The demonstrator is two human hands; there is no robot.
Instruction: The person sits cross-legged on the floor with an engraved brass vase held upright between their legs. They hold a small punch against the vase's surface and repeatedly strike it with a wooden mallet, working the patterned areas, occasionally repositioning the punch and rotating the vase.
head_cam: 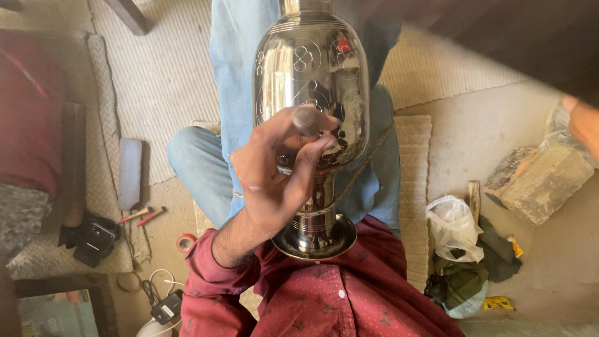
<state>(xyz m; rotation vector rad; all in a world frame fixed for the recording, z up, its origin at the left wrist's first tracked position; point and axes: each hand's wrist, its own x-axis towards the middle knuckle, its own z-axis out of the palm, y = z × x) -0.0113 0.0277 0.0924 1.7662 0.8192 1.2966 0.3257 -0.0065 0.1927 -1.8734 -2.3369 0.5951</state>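
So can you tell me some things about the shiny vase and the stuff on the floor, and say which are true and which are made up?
1. The left hand holds a small metal tool against the shiny metal vase. True.
2. The vase is plain, with no pattern. False: swirls and flower shapes are cut into it.
3. The vase's foot rests by the person's red shirt. True.
4. A white plastic bag hangs on the vase. False: it lies on the floor to the right.
5. Two red-handled tools lie on the floor. True.
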